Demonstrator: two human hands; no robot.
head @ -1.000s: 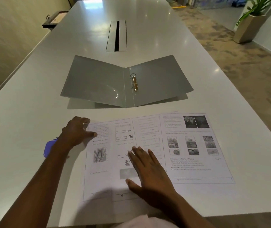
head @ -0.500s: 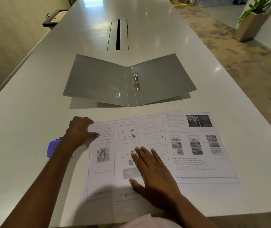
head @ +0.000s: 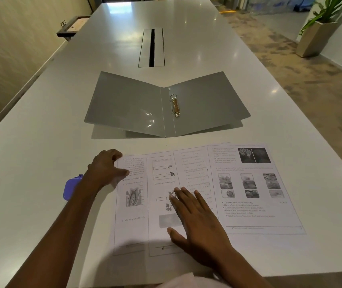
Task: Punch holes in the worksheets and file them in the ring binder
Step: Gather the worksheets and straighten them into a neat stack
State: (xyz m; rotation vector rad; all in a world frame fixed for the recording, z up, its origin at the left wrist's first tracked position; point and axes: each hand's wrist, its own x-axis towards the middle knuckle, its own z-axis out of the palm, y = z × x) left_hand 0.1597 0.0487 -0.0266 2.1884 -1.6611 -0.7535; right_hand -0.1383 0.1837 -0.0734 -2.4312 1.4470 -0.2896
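Four sheets (head: 207,190) fanned on table (head: 31,163), near binder (head: 166,107) lying open beyond. Left hand (head: 105,169) curled at stack's far-left corner, right hand (head: 197,223) flat, pinning. Best to square edges flush before punching; purple punch (head: 70,189) behind left wrist.

Dim, warm indoor light, brighter at far end. Soft glare spots on glossy table (head: 197,48), specular glint on ring binder (head: 149,119) pocket. Soft shadows under binder and arms. Wide-angle bowing at edges. Worksheet (head: 249,188) print slightly blurred.
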